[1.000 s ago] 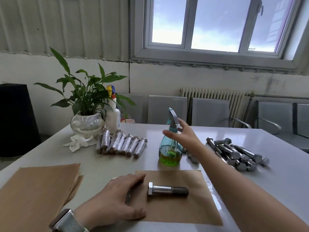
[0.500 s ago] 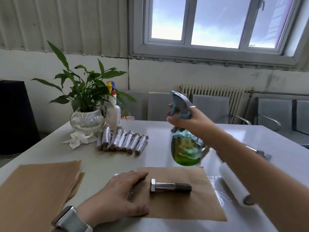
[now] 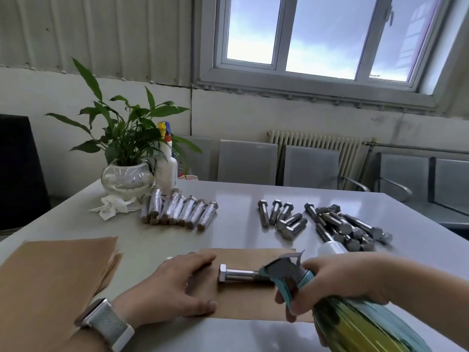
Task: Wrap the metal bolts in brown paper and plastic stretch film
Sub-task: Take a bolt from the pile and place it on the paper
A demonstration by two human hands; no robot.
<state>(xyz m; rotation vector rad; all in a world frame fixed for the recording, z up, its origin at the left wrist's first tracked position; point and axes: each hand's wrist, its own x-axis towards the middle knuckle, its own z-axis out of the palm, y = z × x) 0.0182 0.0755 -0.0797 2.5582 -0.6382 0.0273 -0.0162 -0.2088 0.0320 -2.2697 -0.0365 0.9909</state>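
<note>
A single metal bolt [image 3: 237, 274] lies on a brown paper sheet [image 3: 243, 303] near the table's front edge. My left hand [image 3: 172, 285] rests flat on the sheet's left edge, fingers straight. My right hand [image 3: 340, 280] grips the neck of a teal spray bottle [image 3: 355, 323] with yellow-green liquid, tilted so its nozzle sits right by the bolt's threaded end. Loose bolts [image 3: 327, 224] lie in a pile at the right. A row of wrapped bolts [image 3: 179, 212] lies at the middle left.
A stack of brown paper sheets [image 3: 50, 280] lies at the front left. A potted plant in a glass bowl [image 3: 124, 177], a white squeeze bottle [image 3: 166, 168] and a crumpled tissue [image 3: 110, 207] stand at the back left. A white roll [image 3: 332, 247] peeks out behind my right hand.
My right hand took the spray bottle off the table, lifted it, then brought it down and tilted it toward the bolt. My left hand stayed on the paper.
</note>
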